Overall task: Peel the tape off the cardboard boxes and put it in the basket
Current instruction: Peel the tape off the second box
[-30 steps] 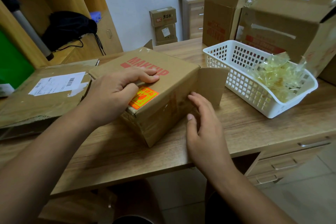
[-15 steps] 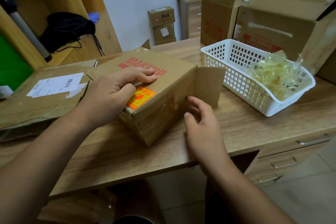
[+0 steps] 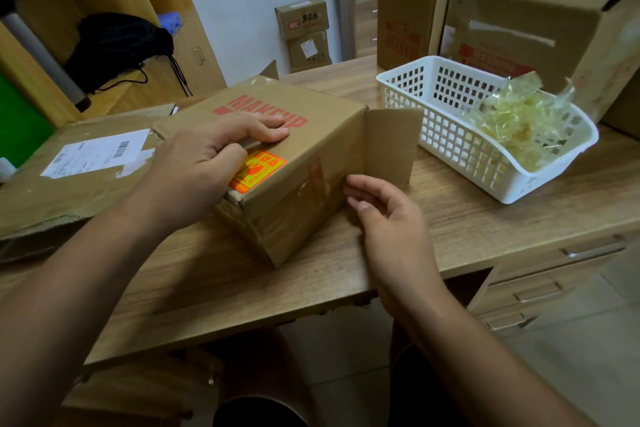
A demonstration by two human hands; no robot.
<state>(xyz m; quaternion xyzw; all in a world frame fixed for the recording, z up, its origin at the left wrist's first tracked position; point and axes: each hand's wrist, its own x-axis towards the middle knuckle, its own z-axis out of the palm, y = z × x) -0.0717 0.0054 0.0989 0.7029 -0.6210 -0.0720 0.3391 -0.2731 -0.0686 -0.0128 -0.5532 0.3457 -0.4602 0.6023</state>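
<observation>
- The cardboard box [image 3: 311,135] is set cornerwise on the desk [image 3: 485,218], with its near corner kept back from the desk's front edge. Bare wood is left in front of the box and to its right.
- An open flap [image 3: 389,146] is stood out from the box's right corner.
- The box top is pressed down by the left hand [image 3: 207,163], its fingers laid nearly straight across the red lettering, above the orange sticker [image 3: 258,170].
- Clear tape [image 3: 311,184] is seen on the box's near right face. The right hand [image 3: 388,215] is held at that face's right end with its fingers curled. Whether tape is pinched cannot be told.
- The white basket [image 3: 450,135], with crumpled tape [image 3: 516,125] heaped in it, is placed right of the box, beyond the flap.
- Flattened cardboard [image 3: 69,184] is laid left of the box, and larger boxes [image 3: 536,28] are stood behind and to its right.
</observation>
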